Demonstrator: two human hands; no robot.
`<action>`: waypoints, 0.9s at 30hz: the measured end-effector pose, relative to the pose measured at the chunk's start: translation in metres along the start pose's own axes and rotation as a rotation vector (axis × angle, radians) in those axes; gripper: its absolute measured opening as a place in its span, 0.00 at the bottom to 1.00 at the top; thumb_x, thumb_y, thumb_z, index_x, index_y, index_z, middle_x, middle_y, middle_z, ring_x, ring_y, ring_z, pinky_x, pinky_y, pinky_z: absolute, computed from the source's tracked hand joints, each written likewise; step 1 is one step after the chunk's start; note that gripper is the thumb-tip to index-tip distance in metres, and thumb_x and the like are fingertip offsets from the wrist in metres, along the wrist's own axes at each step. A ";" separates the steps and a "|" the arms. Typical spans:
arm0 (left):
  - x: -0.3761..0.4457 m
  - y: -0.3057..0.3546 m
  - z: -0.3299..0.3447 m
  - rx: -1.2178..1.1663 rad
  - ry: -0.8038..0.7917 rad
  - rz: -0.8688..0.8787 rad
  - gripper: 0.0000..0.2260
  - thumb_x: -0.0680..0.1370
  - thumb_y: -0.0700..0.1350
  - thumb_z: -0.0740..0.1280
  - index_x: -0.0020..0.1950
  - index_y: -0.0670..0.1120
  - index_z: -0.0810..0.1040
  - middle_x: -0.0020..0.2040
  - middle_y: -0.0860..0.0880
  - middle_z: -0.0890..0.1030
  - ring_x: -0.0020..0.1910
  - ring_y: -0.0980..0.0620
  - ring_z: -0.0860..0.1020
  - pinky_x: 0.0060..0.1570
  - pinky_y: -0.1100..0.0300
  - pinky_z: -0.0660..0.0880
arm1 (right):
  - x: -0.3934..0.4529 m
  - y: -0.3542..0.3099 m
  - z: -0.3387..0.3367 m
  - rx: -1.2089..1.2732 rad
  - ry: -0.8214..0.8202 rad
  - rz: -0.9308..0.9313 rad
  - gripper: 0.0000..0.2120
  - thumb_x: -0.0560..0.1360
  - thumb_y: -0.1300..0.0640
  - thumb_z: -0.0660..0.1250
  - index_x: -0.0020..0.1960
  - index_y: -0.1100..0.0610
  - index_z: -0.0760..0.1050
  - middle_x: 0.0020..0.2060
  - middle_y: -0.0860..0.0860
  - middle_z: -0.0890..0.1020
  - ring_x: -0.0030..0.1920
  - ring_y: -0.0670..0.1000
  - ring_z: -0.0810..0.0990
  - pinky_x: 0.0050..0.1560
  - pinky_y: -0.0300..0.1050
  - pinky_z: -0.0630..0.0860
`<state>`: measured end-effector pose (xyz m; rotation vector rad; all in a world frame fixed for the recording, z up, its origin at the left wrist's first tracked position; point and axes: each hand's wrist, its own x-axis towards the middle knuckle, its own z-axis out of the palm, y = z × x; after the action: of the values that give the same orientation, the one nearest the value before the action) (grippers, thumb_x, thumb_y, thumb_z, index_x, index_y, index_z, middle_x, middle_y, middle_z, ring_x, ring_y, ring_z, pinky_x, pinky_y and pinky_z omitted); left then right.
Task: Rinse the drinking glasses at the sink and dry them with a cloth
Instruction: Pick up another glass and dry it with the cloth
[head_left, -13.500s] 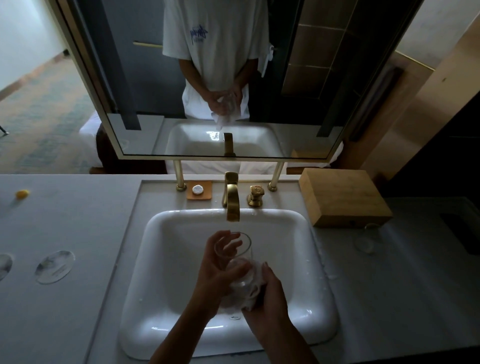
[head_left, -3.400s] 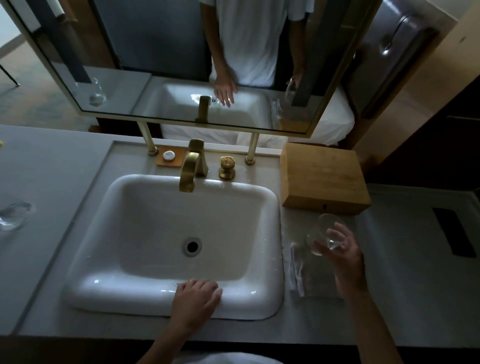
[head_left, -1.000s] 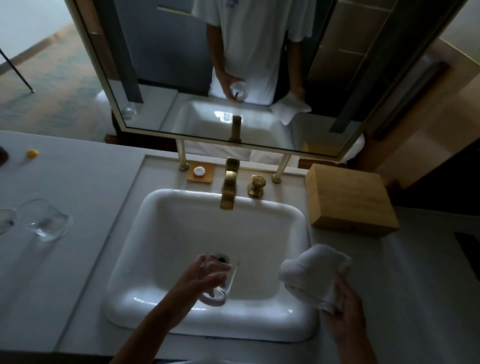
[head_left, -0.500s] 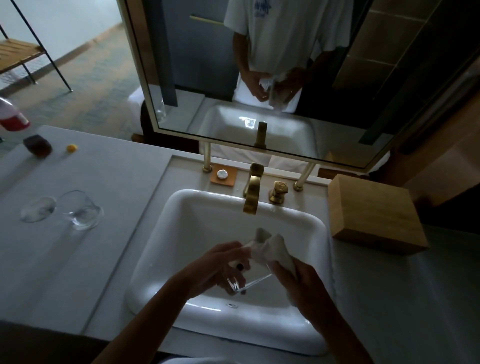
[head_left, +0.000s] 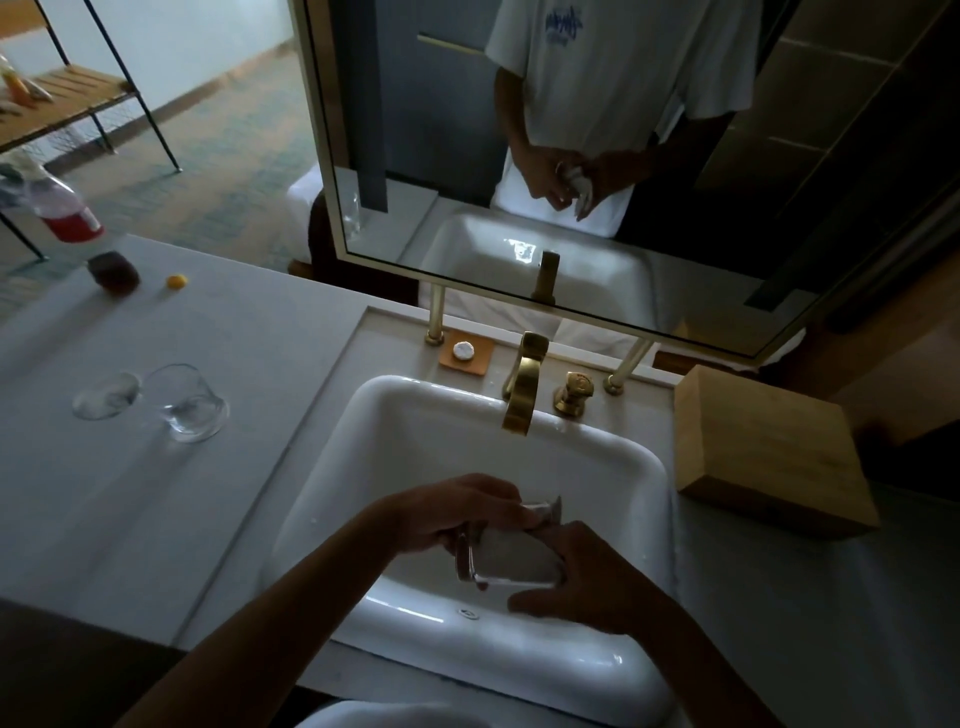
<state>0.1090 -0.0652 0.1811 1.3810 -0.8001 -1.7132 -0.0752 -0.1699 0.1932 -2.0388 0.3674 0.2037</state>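
Note:
Over the white sink (head_left: 597, 447) my left hand (head_left: 457, 512) holds a clear drinking glass (head_left: 506, 564) tipped on its side. The white cloth (head_left: 514, 553) is stuffed inside the glass, and my right hand (head_left: 597, 577) grips the cloth and the glass from the right. Only a small tip of cloth shows above my fingers. A second clear glass (head_left: 187, 402) stands upside down on the grey counter (head_left: 156, 493) to the left of the sink, with a round glass coaster (head_left: 106, 396) beside it.
A brass tap (head_left: 522, 395) and knob (head_left: 571, 392) stand behind the basin, with an orange soap dish (head_left: 465, 356). A wooden box (head_left: 769, 452) sits at the right. A bottle with a red label (head_left: 62, 208), a dark object (head_left: 113, 270) and a small yellow object (head_left: 175, 281) lie far left. The mirror (head_left: 571, 156) hangs above.
My right hand has pushed the cloth deeper into the glass, so less cloth shows. Both hands stay over the basin; the view has shifted to the left.

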 end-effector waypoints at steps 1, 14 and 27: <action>0.001 0.001 0.001 0.021 0.019 0.002 0.08 0.75 0.54 0.72 0.44 0.50 0.80 0.45 0.44 0.79 0.44 0.42 0.79 0.37 0.53 0.78 | 0.002 -0.001 -0.002 0.074 -0.008 0.019 0.19 0.66 0.51 0.79 0.54 0.42 0.78 0.47 0.45 0.82 0.46 0.41 0.82 0.44 0.37 0.81; 0.003 -0.015 -0.006 0.115 0.179 0.039 0.21 0.73 0.65 0.68 0.56 0.51 0.81 0.49 0.45 0.80 0.44 0.48 0.79 0.37 0.57 0.76 | 0.003 0.004 0.032 0.352 0.285 0.121 0.10 0.66 0.55 0.79 0.45 0.47 0.81 0.34 0.47 0.80 0.31 0.48 0.78 0.28 0.42 0.74; 0.003 -0.041 0.026 -0.016 0.359 0.164 0.12 0.80 0.56 0.67 0.53 0.48 0.73 0.49 0.42 0.79 0.41 0.51 0.79 0.29 0.64 0.71 | 0.004 0.019 0.046 0.510 0.323 0.162 0.23 0.65 0.59 0.81 0.59 0.58 0.80 0.43 0.50 0.86 0.40 0.53 0.84 0.35 0.40 0.79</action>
<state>0.0759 -0.0469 0.1505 1.5111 -0.6735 -1.2950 -0.0771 -0.1389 0.1544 -1.5338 0.7096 -0.1171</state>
